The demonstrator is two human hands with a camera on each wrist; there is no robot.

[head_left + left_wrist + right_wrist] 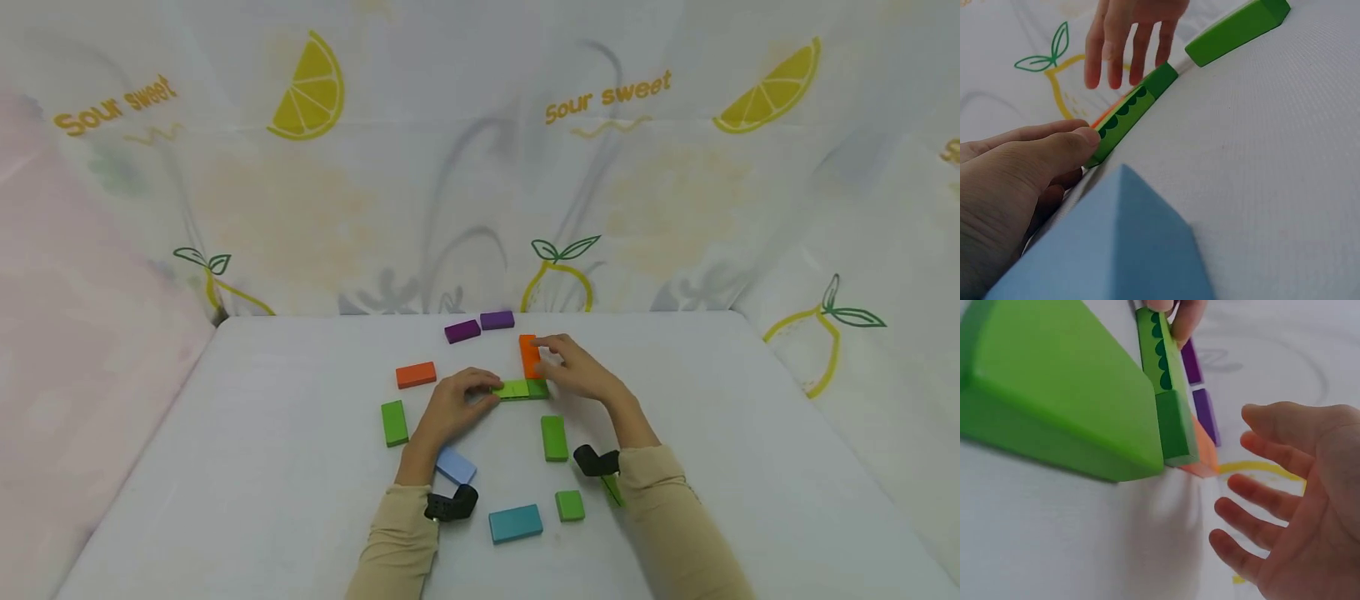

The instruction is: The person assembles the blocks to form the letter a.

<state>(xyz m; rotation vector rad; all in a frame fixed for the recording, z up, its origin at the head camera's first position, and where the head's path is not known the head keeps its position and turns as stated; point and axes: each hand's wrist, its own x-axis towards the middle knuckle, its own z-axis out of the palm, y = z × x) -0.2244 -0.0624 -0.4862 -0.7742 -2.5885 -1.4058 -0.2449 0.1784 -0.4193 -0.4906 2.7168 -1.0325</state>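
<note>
The left hand [459, 402] pinches the left end of a light green block [513, 390] between thumb and fingers. Dark scallops run along this block's near side [1126, 119]. A smaller darker green block [1175, 428] touches its right end. Behind the pair lies an orange block [529, 357], pointing away toward the back of the table. The right hand [583, 372] hovers just right of the orange block; in the right wrist view its fingers [1254, 525] are spread and loosely bent, apart from the blocks and holding nothing.
Two purple blocks [480, 325] lie at the back edge, a red-orange block [416, 375] and a green block [394, 423] at left. Under the left forearm is a light blue block [456, 466]. Nearer are a teal block [515, 524] and several green blocks [554, 438].
</note>
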